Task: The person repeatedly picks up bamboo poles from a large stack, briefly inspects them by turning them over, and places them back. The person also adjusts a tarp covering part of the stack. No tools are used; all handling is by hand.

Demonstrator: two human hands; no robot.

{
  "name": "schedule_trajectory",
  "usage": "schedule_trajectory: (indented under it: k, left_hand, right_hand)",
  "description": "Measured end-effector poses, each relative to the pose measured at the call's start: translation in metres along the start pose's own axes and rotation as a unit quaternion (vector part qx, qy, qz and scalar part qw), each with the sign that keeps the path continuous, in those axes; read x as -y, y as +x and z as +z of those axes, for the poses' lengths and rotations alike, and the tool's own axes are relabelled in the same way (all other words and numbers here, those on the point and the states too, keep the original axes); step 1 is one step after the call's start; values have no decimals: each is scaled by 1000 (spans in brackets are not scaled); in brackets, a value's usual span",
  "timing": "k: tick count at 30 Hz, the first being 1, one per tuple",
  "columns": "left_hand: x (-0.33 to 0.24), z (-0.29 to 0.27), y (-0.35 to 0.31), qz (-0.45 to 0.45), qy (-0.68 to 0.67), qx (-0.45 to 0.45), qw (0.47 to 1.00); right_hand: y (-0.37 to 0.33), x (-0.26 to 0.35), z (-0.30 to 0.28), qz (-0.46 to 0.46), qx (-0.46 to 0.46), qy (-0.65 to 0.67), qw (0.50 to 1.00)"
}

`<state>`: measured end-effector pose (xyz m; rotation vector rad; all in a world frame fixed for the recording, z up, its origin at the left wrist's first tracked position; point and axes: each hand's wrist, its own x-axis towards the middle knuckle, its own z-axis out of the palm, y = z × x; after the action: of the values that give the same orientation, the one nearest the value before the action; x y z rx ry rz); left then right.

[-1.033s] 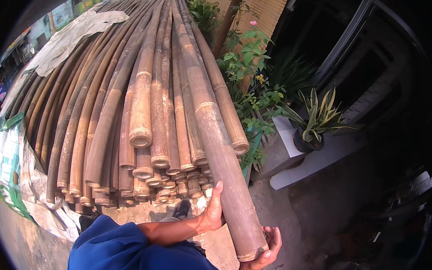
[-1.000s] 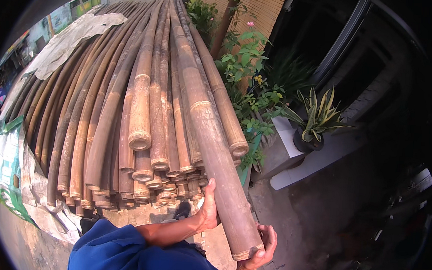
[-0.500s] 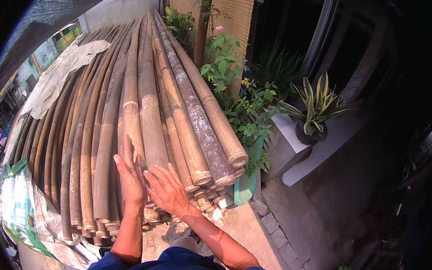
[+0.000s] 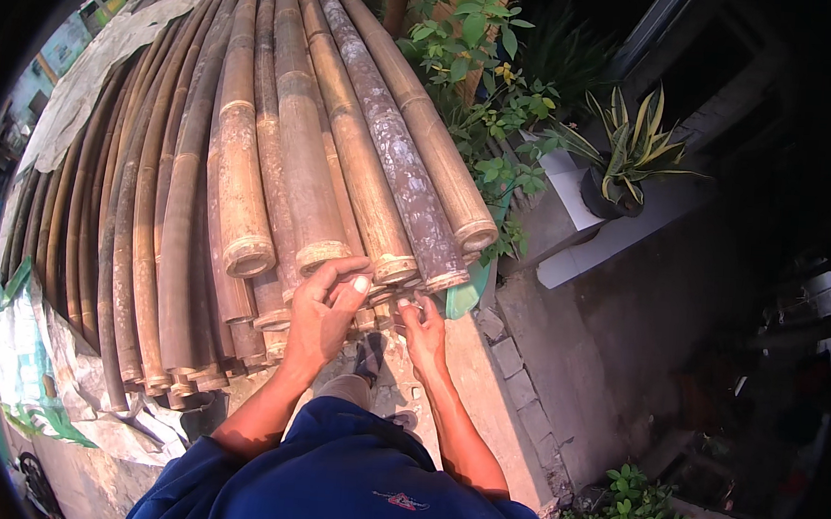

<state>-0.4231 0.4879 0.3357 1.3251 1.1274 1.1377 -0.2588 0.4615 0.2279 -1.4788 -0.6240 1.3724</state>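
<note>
A big stack of brown bamboo poles (image 4: 295,128) runs away from me, its cut ends facing my body. My left hand (image 4: 324,316) is just below the end of a thick pole (image 4: 323,254), its fingers bent and its thumb toward the index finger. Whether it touches that pole I cannot tell. To its right, my right hand (image 4: 422,334) has its fingers curled close beneath the end of a pale-spotted pole (image 4: 446,278). Anything within either hand is hidden or too small to name.
Pale sheeting (image 4: 103,79) covers part of the stack on the left, and a white-green sack (image 4: 42,370) hangs lower down. A potted snake plant (image 4: 621,167) stands on a white-topped ledge at right. Leafy plants (image 4: 500,122) grow beside the poles. My shoe (image 4: 369,357) is on the paving.
My hands were together with fingers stretched over the poles; they have separated, curled and come down to the pole ends. My view has tilted down toward my body.
</note>
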Motion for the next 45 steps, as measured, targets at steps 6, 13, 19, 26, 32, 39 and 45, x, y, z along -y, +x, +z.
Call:
schedule_trajectory:
  k: [6,13,19,26,32,39,45]
  left_hand:
    - [59,36,-6,-198,-138,-28,970]
    - [97,29,30,-304,-102,-40,946]
    - [67,51,53,-293,-215,-94,927]
    - [85,48,49,-352,-205,-124,905]
    - [80,50,53,-368,-216,-73,901]
    - [75,54,63,-393,-393,-151,817]
    - [75,41,66,-354,-340,-83,867]
  right_hand:
    - [30,-1,15,-6,23,195,980]
    - [35,6,29,48,-13,305,951]
    - [34,10,27,98,-34,357,928]
    - [31,14,24,115,-27,357,927]
    - [32,13,25,132,-51,352,925]
    - [24,23,31,142,-57,393,907]
    - [16,33,31,159,-45,408,898]
